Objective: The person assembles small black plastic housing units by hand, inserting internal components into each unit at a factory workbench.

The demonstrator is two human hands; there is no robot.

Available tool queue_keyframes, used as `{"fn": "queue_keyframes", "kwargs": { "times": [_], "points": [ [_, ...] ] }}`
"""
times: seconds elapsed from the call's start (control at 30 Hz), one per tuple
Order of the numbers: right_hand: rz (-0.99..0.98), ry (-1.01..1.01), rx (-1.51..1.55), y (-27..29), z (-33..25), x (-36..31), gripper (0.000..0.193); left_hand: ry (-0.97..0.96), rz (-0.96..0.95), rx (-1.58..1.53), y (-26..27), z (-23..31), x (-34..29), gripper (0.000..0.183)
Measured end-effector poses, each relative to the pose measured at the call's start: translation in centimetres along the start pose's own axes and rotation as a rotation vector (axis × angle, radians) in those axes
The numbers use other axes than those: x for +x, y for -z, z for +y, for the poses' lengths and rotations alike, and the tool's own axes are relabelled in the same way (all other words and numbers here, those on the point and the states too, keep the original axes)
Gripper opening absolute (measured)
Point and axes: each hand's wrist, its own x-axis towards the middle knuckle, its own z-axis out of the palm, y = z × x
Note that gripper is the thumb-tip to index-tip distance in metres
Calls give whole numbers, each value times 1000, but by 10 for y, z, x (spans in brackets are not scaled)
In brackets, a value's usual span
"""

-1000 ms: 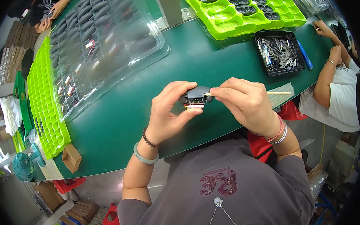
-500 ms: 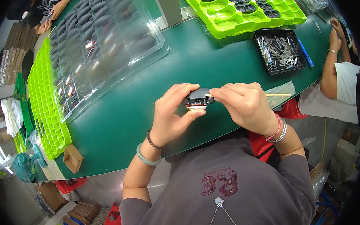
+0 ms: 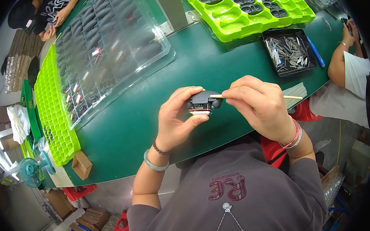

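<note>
My left hand is closed on a rounded dark grey device casing, fingers over its top and thumb beneath. On the casing's near side a small port shows, with a thin red edge and a white strip below it. In my right hand a thin wooden stick is pinched between thumb and fingers. Its pale tip lies at the right part of the casing's top edge; whether it touches I cannot tell. The casing is held above the green table.
A clear tray of dark casings lies at the left, beside a green tray. Another green tray holds black shells. Metal pins fill a black box, with a blue-handled tool alongside. People work at both sides.
My right hand has drawn slightly right, showing more of the stick's tip. The casing is tilted a little differently in my left hand. The whole view has shifted slightly.
</note>
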Motion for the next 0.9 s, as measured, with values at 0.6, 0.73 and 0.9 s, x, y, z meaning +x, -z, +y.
{"fn": "queue_keyframes", "kwargs": {
  "times": [0.6, 0.73, 0.9],
  "points": [
    [-207, 111, -264, 2, 2, 7, 13, 35, 18, 82, 0, -3, 0, 59],
    [-102, 65, -104, 1, 6, 18, 16, 12, 25, 110, 7, 0, 2, 57],
    [-202, -242, 266, -8, -2, 47, 38, 100, 172, -555, 0, -4, 4, 49]
  ]
}}
